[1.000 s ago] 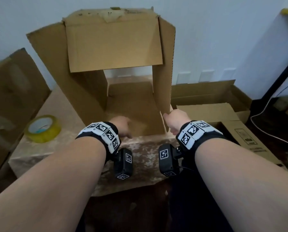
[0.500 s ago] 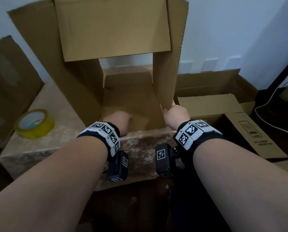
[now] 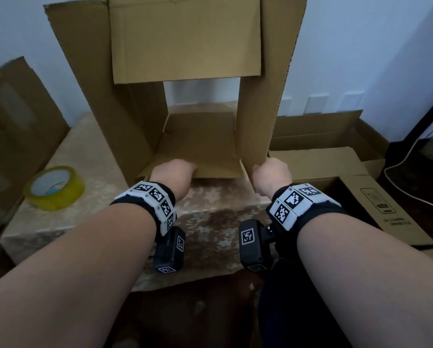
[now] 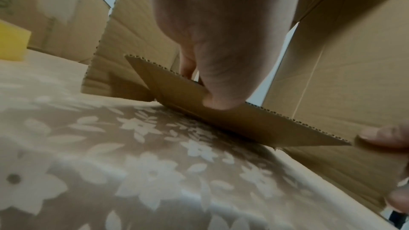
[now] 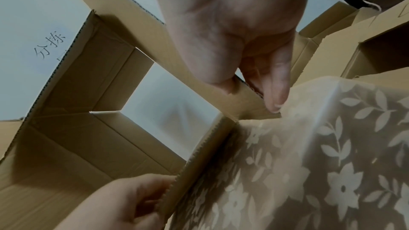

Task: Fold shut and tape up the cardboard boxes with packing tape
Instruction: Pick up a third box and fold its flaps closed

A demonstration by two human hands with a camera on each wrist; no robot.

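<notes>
Head view: cardboard box (image 3: 185,71) fills the upper centre of the frame, lying on its side on the flowered tablecloth (image 3: 210,222) with both ends unsealed, so the white wall shows through it. At centre the left hand (image 3: 171,173) curls over the near edge of the bottom flap (image 3: 198,146), which lies low on the cloth; the right hand (image 3: 270,174) pinches the lower corner of the upright right flap (image 3: 258,96). A roll of yellowish packing tape (image 3: 56,188) sits at middle left, well apart from both hands, and further boxes (image 3: 336,156) lie at the right. Left wrist view: at centre the thumb (image 4: 219,83) presses the outer face of the bottom flap while a finger hooks behind its corrugated edge, a firm pinch; the flap's edge is raised just off the cloth. Right wrist view: at upper centre the thumb and fingers (image 5: 276,83) close on the edge of the right flap near its corner, with the left hand visible at lower left on the neighbouring flap. Handling, as a judgement: the empty box looks light and apt to slide, its board stiff across a panel yet hinging readily at the creases, so flaps are best held at the free edge, away from the fold.
</notes>
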